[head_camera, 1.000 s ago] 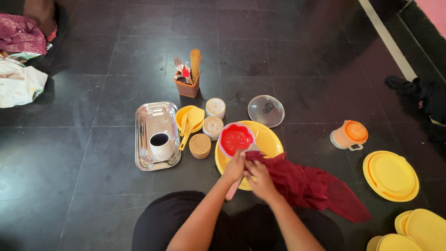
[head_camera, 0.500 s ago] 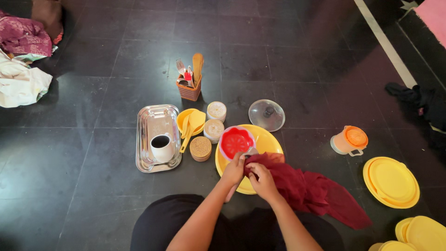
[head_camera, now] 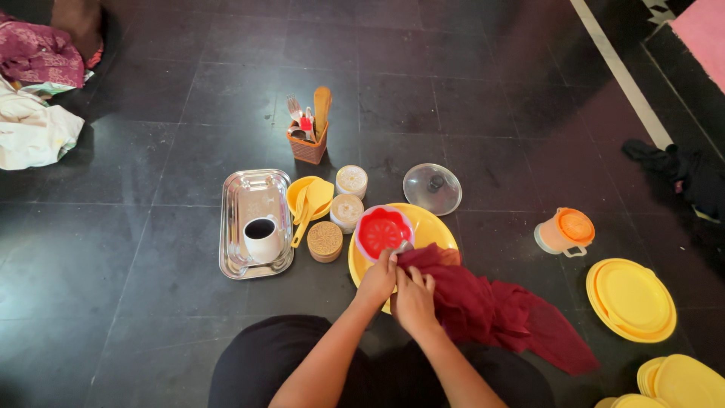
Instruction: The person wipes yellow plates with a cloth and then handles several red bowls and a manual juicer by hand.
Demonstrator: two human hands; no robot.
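Note:
My left hand (head_camera: 377, 279) grips the handle of a red strainer-like ladle (head_camera: 383, 231) with a pink rim, held over a large yellow plate (head_camera: 433, 230) on the dark floor. Close beside it, my right hand (head_camera: 411, 299) is shut on a dark red cloth (head_camera: 491, 308) and presses it against the ladle's handle. The handle itself is hidden under both hands. The cloth trails off to the right across the floor.
A steel tray (head_camera: 253, 198) holding a white mug (head_camera: 261, 237) lies at left. Nearby are a yellow bowl with scoops (head_camera: 310, 197), three small lidded jars (head_camera: 346, 208), a utensil holder (head_camera: 307, 140), a glass lid (head_camera: 432, 188), an orange-lidded jug (head_camera: 565, 232), and yellow plate stacks (head_camera: 631, 298).
My right hand has moved left along the handle toward my left hand, bunching the red cloth against it. The pink handle end that showed below my hands is now covered.

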